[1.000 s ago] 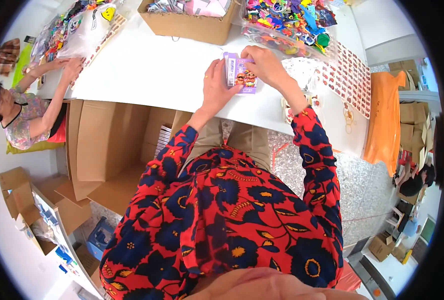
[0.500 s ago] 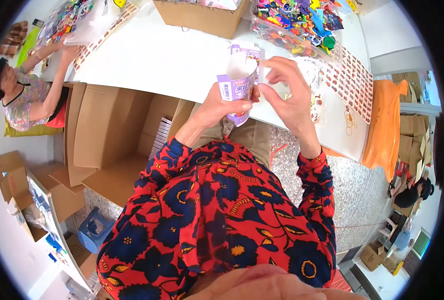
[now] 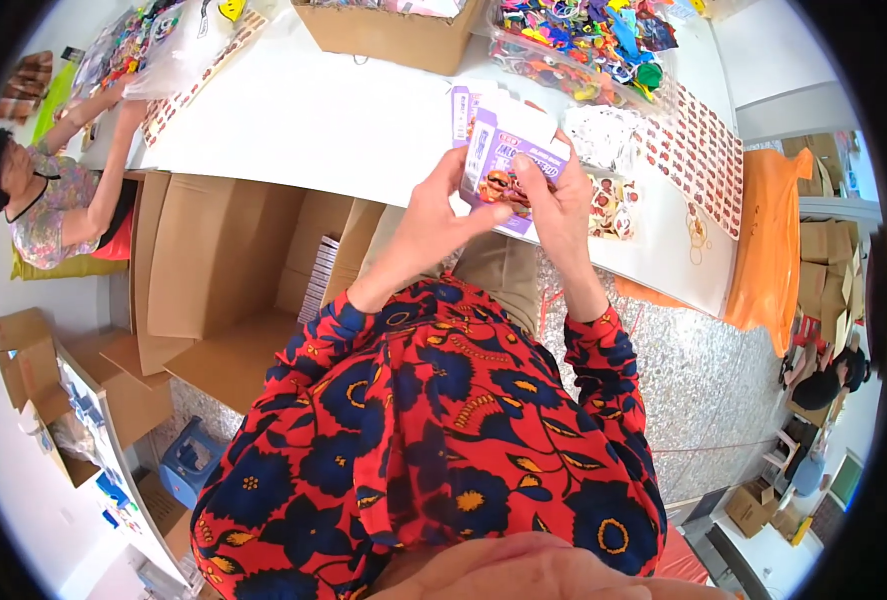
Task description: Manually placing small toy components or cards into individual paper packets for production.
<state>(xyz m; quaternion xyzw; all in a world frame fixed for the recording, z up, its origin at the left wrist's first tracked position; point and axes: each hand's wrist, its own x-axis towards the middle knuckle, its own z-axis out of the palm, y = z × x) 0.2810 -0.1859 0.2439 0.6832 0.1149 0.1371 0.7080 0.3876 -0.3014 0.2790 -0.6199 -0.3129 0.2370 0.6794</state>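
Note:
Both of my hands hold a small purple-and-white carton [image 3: 489, 155] above the near edge of the table; its printed front is toward me and white flaps stand up at its far end. My left hand [image 3: 438, 222] grips the left side, its thumb lying across the lower front. On the other side, my right hand [image 3: 564, 205] closes round the right edge with its thumb pressed on the front. Another purple-and-white carton [image 3: 460, 112] lies on the table just beyond, partly covered by the held one. The carton's inside is hidden from me.
Beyond stand a cardboard box [image 3: 389, 40] and a clear bin of colourful small pieces [image 3: 574, 70]. To the right are sticker sheets [image 3: 699, 165], rubber bands [image 3: 699, 238] and an orange bag [image 3: 769, 235]. A large open carton [image 3: 224, 260] sits below left; a co-worker [image 3: 59, 205] works farther left.
My right hand has come from beside the carton onto its right edge. The carton has shifted right and turned, so its printed front now faces me.

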